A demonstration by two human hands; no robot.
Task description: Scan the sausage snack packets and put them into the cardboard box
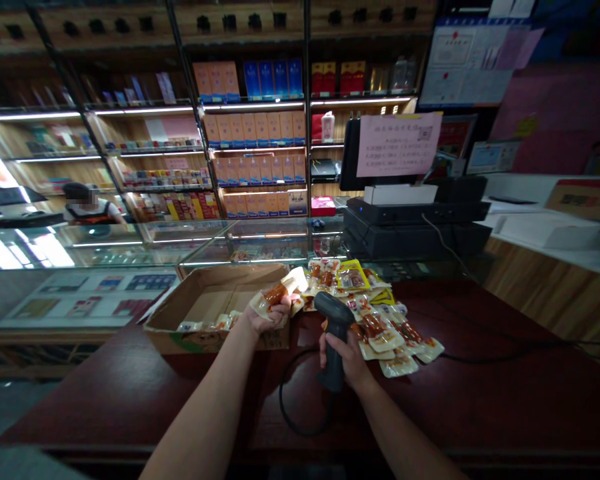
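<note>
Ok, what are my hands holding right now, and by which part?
Left hand: clear plastic snack packet, held by its lower end. Right hand: black corded barcode scanner, gripped around its handle.

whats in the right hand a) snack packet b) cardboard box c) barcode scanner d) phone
C. The right hand grips a corded barcode scanner by its handle, with its black cable looping onto the dark red counter.

Cardboard box [215,310] left of snack packets [380,330], both on counter [480,400]
</note>
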